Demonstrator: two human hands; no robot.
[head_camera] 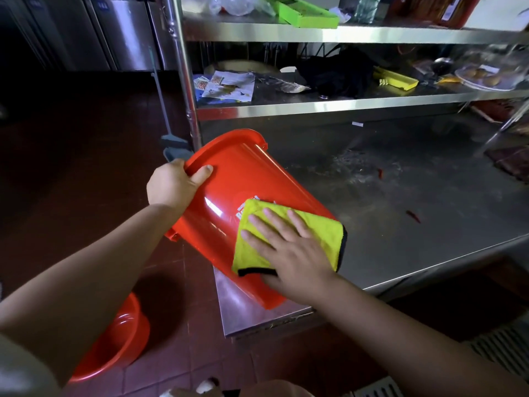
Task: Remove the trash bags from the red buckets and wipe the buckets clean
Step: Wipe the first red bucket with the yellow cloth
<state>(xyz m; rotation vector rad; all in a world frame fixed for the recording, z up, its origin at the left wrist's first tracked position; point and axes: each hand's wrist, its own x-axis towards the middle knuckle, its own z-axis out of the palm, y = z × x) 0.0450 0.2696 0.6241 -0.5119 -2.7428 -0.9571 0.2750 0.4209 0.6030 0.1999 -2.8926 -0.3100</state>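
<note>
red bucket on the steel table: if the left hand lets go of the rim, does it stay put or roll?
Probably rolls or slides. The red bucket lies tilted on its round wall at the steel table corner, rim overhanging the floor. Its glossy plastic looks slippery and light. The right hand pressing the yellow cloth flat might pin it, though not firmly; the left hand grips the rim.

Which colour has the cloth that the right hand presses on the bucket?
The cloth is yellow with a black edge, seen in the head view.
</note>
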